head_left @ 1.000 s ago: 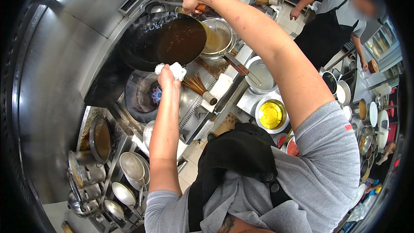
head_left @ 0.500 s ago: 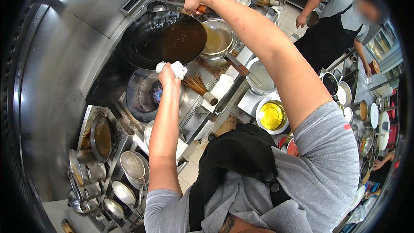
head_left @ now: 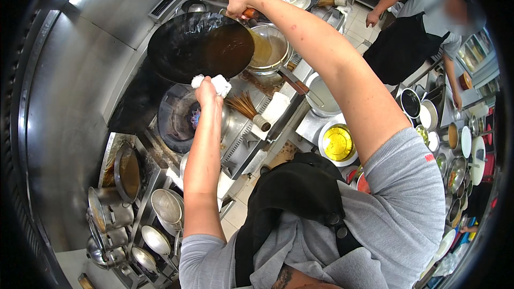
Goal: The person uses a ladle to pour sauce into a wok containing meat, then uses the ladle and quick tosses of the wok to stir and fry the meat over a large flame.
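Note:
A large black wok (head_left: 176, 48) is tilted to the right above the stove. Brown liquid (head_left: 227, 45) runs over its right rim into a round pot fitted with a strainer (head_left: 276, 48). With a bunched white cloth (head_left: 220, 85), my left hand (head_left: 208, 92) grips the wok's near rim. My right hand (head_left: 239, 5) is closed at the far side, around a ladle (head_left: 214, 3) whose wooden handle end pokes out beside it; my fingers are partly hidden. Beneath the wok, the burner (head_left: 179, 118) shows a blue flame.
A bamboo brush (head_left: 244, 106) and a folded white cloth (head_left: 276, 108) lie by the stove edge. Right of them stand a pot (head_left: 324, 96) and a bowl of yellow oil (head_left: 338, 143). Pans and strainers (head_left: 167, 206) fill the lower left. A co-worker (head_left: 409, 37) stands at far right.
The wok has tipped a little further and shifted slightly left, and the brown liquid in it covers less area. Both hands keep their grips. The co-worker has shifted slightly.

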Available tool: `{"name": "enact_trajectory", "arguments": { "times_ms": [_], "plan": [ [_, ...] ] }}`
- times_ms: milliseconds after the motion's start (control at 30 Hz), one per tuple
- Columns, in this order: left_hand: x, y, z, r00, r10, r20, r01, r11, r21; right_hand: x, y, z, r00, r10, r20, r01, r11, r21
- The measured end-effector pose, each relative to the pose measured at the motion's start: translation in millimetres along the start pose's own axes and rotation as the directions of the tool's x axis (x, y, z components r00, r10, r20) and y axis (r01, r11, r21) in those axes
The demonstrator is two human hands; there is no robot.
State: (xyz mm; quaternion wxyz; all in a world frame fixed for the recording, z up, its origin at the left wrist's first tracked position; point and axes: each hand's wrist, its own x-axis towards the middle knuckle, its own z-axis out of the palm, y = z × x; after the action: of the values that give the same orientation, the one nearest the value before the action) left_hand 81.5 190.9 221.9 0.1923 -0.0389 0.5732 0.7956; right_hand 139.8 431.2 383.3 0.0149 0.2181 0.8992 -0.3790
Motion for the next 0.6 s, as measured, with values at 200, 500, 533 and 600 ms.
{"name": "enact_trajectory", "arguments": {
  "times_ms": [200, 500, 533, 600],
  "plan": [
    [5.8, 1.0, 2.4, 0.997, 0.072, 0.001, -0.072, 0.997, 0.002, 7.4, 1.6, 2.1, 0.998, -0.068, 0.018, 0.069, 0.993, -0.094],
    [5.5, -2.5, 15.3, 0.977, 0.212, -0.004, -0.211, 0.975, 0.075, 10.3, 21.3, 12.8, 0.996, -0.088, -0.008, 0.087, 0.992, -0.088],
    [3.6, -2.4, 19.9, 0.968, 0.251, 0.016, -0.251, 0.96, 0.122, 10.2, 24.4, 13.9, 0.993, -0.113, -0.037, 0.109, 0.991, -0.082],
    [3.3, -1.2, 19.8, 0.957, 0.291, 0.022, -0.29, 0.941, 0.174, 2.6, 22.2, 22.7, 0.992, -0.062, -0.11, 0.065, 0.998, 0.023]
  ]
}}
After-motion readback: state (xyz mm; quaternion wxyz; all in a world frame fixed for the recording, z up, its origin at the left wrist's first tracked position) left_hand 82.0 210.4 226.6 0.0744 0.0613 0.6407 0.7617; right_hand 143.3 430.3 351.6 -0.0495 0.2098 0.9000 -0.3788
